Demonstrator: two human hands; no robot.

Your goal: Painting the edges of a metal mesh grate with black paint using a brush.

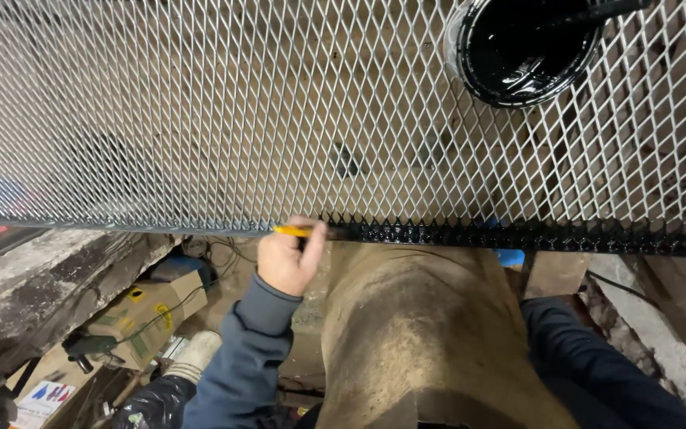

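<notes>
My left hand (287,260), in a grey-blue sleeve, is closed around a yellow-handled brush (294,231). Its tip rests on the near edge of a sheet of expanded metal mesh (200,119). From the brush to the right, the mesh's edge strip (518,236) is coated glossy black. To the left of the brush the edge is bare grey metal. An open can of black paint (522,48) stands on the mesh at the upper right, with a dark stick lying across its rim. My right hand is out of view.
Below the mesh a dusty brown rounded block (422,342) sits beside my dark trouser leg (597,365). A worn wooden beam (41,278), cardboard boxes (144,314), cables and a black power tool (81,349) lie lower left.
</notes>
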